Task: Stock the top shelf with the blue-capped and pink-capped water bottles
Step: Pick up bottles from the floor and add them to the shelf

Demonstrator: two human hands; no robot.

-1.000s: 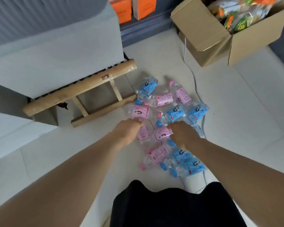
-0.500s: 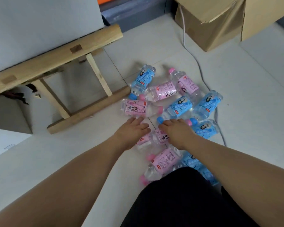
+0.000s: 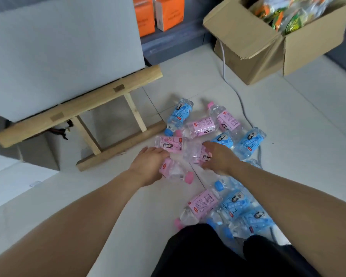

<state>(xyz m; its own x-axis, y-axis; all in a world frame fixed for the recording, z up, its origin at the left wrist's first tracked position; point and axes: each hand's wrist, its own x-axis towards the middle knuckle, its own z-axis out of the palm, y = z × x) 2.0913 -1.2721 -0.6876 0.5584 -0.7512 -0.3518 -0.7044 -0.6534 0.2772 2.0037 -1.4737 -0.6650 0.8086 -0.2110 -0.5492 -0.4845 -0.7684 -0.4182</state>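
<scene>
Pink and blue plastic all over the floor (image 3: pixel 288 116), so yeah, this job has barely kicked off as far as I can judge. The whole pile of water bottles (image 3: pixel 226 140) is lying flat out on the open tiles, between the tipped-over wooden stool (image 3: pixel 78 108) and the grey cable (image 3: pixel 223 64), and not one of them is anywhere near a shelf. The left hand (image 3: pixel 148 166) has its fingers curled round a pink-capped bottle (image 3: pixel 174 171) at the near-left edge of the pile, the pink cap poking out on the near side. The right hand (image 3: pixel 218 158) is clamped over a second pink-label bottle (image 3: pixel 196 153) just beside it, fingers bent over the top. It looks like a proper grip, but it's smeared with blur so I wouldn't swear how tight. Everything else is left to do: some blue-capped ones and more pink ones lie beyond the hands, and another bunch sits nearer the person. What I can't see: the top shelf itself is out of shot, so no clue what's on it. The nearest bottles are partly hidden behind dark clothing (image 3: pixel 208 252), so a count is iffy. The cardboard box (image 3: pixel 248 43) of snack packs is cut off at the top-right corner.
</scene>
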